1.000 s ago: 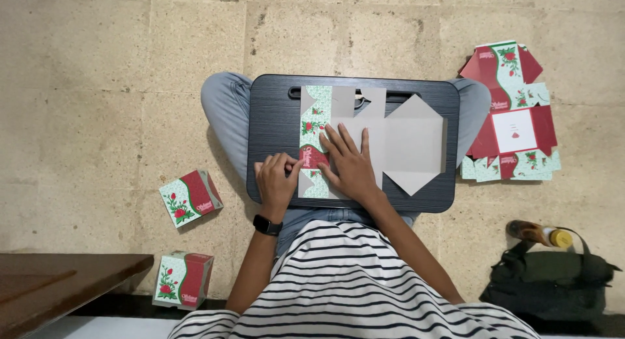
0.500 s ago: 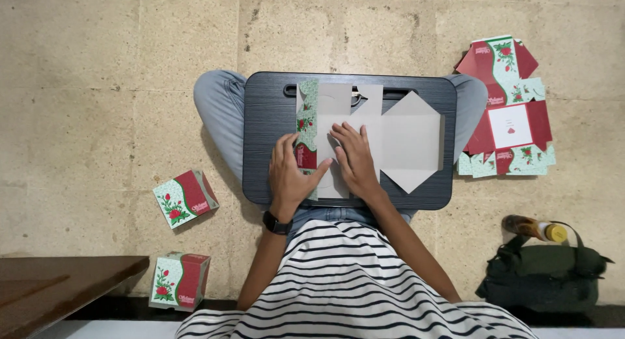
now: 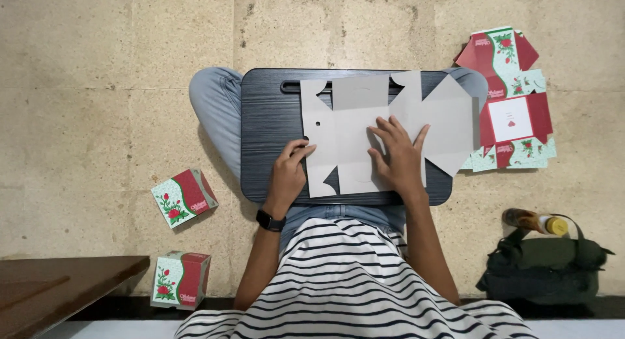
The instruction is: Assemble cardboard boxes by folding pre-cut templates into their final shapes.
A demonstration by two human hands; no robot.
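Note:
A flat cardboard box blank lies grey side up on a black lap tray across my knees. My left hand presses its fingertips on the blank's left edge. My right hand lies flat, fingers spread, on the middle of the blank. The blank reaches to the tray's right end, where its pointed flap overlaps the rim.
A stack of unfolded red, green and white floral box blanks lies on the stone floor at right. Two folded floral boxes sit at left. A dark bag with a bottle is lower right; a wooden tabletop lower left.
The printed left panel, folded up over the blank half a second ago, is now opened flat, grey side showing. My left hand has slid to the blank's left edge.

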